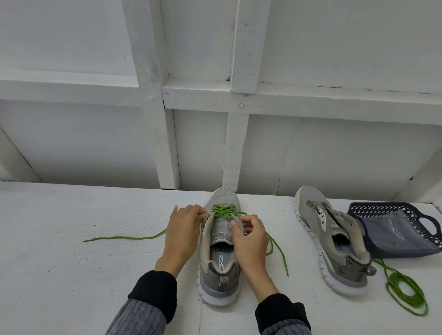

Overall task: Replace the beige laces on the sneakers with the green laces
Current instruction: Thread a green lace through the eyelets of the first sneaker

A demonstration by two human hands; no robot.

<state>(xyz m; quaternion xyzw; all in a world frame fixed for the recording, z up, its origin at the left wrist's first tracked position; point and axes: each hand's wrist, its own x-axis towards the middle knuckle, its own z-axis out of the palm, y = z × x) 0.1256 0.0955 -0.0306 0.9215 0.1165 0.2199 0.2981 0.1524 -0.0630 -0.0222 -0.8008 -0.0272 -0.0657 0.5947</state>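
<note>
Head view shows the near sneaker [220, 247] standing upright on the white surface [53, 260], toe pointing away, with a green lace [223, 211] crossed through its lower eyelets only. That lace looks thin, light and limp, so it should bend wherever it is pushed; the stiffer tip is probably the best place to pinch it for threading, while the soft, light shoe likely needs steadying by its eyelet flap. One free end trails left across the surface, its tip well apart from the left hand [182, 232]; the other runs right, passes behind the right hand [249, 240] and ends near the heel. Left fingers are curled at the left eyelet edge, apparently holding the flap; whether they also pinch the lace cannot be told. Right fingers [238, 224] pinch at the right eyelet edge, where the lace comes out, seemingly closed on it. A second sneaker [332, 241] lies tilted to the right, unlaced, touching a dark basket [419, 213], with a spare lace [406, 292] coiled just beside its heel.
</note>
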